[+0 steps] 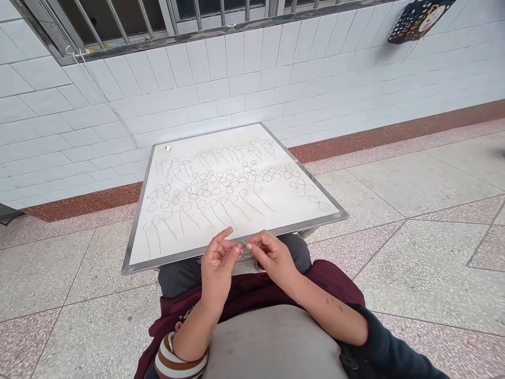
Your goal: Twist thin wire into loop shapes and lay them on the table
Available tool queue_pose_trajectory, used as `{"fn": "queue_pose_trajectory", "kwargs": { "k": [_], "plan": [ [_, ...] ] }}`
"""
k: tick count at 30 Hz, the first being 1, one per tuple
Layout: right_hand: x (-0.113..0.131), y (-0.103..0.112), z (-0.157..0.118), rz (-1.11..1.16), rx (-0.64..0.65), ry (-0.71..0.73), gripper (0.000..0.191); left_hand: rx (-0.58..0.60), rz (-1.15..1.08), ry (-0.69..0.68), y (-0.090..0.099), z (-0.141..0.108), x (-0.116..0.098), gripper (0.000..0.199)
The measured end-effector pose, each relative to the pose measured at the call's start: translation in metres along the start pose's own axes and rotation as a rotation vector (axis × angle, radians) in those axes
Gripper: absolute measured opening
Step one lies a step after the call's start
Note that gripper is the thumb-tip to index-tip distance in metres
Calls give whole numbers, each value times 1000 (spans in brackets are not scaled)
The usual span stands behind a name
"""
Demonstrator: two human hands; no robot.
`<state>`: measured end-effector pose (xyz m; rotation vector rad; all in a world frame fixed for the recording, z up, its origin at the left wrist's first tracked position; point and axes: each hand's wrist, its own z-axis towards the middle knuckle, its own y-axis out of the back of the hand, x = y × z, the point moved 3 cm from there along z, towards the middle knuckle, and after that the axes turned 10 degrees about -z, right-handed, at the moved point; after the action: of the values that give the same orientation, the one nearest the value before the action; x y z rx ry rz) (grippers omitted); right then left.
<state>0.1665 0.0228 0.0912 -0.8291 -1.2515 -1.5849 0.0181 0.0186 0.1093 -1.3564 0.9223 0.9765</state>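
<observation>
Wire in hand: here it is, a thin wire (pixel 245 255) at the counter's near edge, over the lap, its exact shape too fine to tell.
Left hand: the left hand (pixel 218 259) pinches it at thumb and fingertips, one yellowish-tipped finger raised clear.
Right hand: the right hand (pixel 272 255) pinches too, thumb against finger, the two hands' tips close together.
Near row: just beyond, long-tailed wire loops (pixel 213 203) lie across the white counter (pixel 284 202).
Middle: smaller joined rings (pixel 228 183) crowd together, some off to the right.
Far row: more tailed loops (pixel 221 153), and a small red-and-white object (pixel 168 149) at the far left corner.
Beyond: white tiled wall (pixel 236 68), barred window (pixel 145 21), spotted bag (pixel 420 22) up right.
</observation>
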Motion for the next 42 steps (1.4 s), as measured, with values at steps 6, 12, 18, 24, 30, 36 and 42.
{"fn": "queue_pose_trajectory", "kwargs": {
  "k": [6,12,18,24,30,36,42],
  "plan": [
    [-5,-10,-3,386,55,-160,22,-75,-118,-23,7,5,-5,43],
    [-7,-13,-8,87,85,-26,18,-117,-99,-75,15,6,-16,45],
    [7,-7,-9,-442,-33,411,17,-137,-32,-76,16,3,-23,46],
    [12,-10,-10,-651,40,555,12,-171,-40,-117,19,4,-23,46],
    [9,-17,-15,-675,80,489,22,-211,-95,-155,20,5,-20,47],
    [6,-20,-19,-674,84,410,26,-246,-108,-179,22,7,-18,49],
    [-5,-16,-23,-670,161,428,30,-262,-106,-183,26,8,-18,50]
  ]
}}
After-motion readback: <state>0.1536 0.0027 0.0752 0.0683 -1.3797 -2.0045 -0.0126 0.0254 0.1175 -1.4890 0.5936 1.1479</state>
